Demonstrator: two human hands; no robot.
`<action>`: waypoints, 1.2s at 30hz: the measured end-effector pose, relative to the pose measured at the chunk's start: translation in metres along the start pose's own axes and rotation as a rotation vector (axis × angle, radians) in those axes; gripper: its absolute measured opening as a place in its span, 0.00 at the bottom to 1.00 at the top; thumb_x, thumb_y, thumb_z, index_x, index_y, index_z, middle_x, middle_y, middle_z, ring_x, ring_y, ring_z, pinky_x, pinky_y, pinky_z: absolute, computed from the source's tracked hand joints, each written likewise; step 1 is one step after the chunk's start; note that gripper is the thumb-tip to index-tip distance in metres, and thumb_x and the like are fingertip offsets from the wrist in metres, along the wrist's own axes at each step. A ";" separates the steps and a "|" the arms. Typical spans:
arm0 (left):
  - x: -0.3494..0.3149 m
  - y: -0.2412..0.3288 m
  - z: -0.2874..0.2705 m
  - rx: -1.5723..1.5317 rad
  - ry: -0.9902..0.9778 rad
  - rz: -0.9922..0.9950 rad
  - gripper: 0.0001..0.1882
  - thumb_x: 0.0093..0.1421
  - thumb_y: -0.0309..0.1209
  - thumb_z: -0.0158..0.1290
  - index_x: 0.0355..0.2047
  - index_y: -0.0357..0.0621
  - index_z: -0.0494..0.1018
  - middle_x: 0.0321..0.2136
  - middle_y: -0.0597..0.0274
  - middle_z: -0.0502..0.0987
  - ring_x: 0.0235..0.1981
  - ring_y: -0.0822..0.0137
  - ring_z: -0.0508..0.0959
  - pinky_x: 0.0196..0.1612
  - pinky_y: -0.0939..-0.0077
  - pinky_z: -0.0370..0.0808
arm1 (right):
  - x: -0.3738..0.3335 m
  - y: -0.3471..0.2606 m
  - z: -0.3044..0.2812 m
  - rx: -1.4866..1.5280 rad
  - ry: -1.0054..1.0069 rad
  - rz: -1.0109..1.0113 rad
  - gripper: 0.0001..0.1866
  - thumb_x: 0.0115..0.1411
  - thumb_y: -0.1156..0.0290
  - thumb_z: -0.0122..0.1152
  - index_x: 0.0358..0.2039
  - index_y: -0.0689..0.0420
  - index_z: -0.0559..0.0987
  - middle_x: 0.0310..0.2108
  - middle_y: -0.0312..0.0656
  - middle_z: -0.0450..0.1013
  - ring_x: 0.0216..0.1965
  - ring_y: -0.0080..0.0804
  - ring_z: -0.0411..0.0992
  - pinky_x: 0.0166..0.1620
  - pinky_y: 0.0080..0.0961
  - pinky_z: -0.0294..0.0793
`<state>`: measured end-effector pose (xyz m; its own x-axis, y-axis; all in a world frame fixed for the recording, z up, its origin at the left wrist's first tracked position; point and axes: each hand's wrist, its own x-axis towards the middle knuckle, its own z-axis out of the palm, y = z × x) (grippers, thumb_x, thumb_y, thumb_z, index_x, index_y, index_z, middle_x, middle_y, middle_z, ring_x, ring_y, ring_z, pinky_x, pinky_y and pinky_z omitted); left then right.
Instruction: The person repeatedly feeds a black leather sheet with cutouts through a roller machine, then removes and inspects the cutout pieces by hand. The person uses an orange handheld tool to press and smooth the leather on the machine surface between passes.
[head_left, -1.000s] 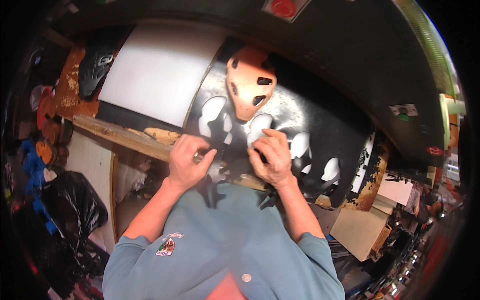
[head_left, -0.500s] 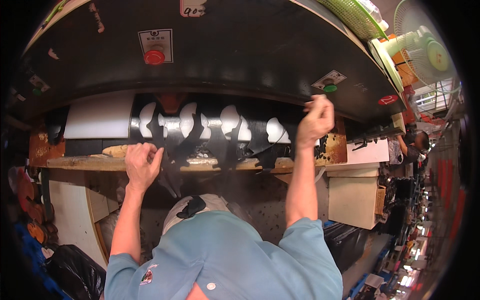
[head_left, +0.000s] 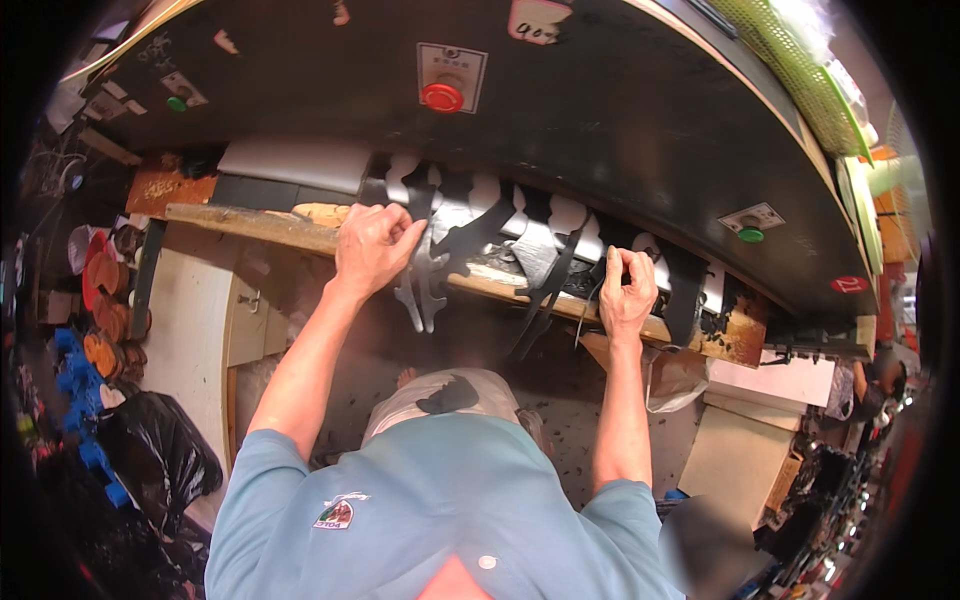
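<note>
Left hand (head_left: pixel 378 246): fingers curled, thumb near fingertips, beside left end of limp black sheet with rounded cut-outs (head_left: pixel 470 238). Right hand (head_left: pixel 628 285): thumb and fingertips drawn close together, near sheet's right part. Hold on material, either hand: cannot tell from here. Sheet position: below broad dark machine panel (head_left: pixel 600 130), strips drooping over rough wooden front rail (head_left: pixel 250 226). Panel carries round red push-button (head_left: pixel 442 97).

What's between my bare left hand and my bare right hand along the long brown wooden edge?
In the head view, black, curved-edged strips of sheet material lie between your left hand and right hand, some drooping over the wooden edge.
</note>
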<state>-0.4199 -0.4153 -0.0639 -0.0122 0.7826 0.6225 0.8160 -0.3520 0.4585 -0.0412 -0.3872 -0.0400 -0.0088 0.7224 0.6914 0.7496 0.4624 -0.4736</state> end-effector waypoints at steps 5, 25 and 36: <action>-0.001 0.001 0.000 0.021 -0.010 -0.003 0.13 0.59 0.34 0.70 0.25 0.48 0.76 0.18 0.67 0.76 0.23 0.61 0.76 0.38 0.64 0.70 | 0.000 0.004 0.002 -0.011 -0.031 -0.014 0.05 0.66 0.75 0.70 0.33 0.60 0.81 0.27 0.40 0.72 0.30 0.36 0.71 0.37 0.34 0.72; -0.005 0.009 -0.005 -0.093 -0.032 -0.067 0.13 0.58 0.31 0.70 0.25 0.47 0.75 0.21 0.63 0.74 0.28 0.56 0.75 0.42 0.60 0.69 | 0.056 -0.034 -0.012 0.399 -0.074 0.456 0.09 0.71 0.68 0.70 0.43 0.62 0.86 0.36 0.33 0.81 0.37 0.19 0.77 0.44 0.18 0.77; 0.034 0.002 -0.046 -0.226 -0.655 -0.215 0.11 0.63 0.33 0.66 0.28 0.42 0.78 0.19 0.53 0.78 0.24 0.48 0.77 0.37 0.56 0.71 | 0.130 -0.116 0.181 -0.023 -0.614 0.202 0.61 0.46 0.42 0.84 0.72 0.65 0.67 0.66 0.67 0.64 0.65 0.61 0.67 0.67 0.49 0.70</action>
<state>-0.4450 -0.4132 -0.0125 0.2475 0.9685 0.0289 0.6944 -0.1981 0.6918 -0.2490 -0.2535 0.0062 -0.2387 0.9597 0.1485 0.7897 0.2808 -0.5454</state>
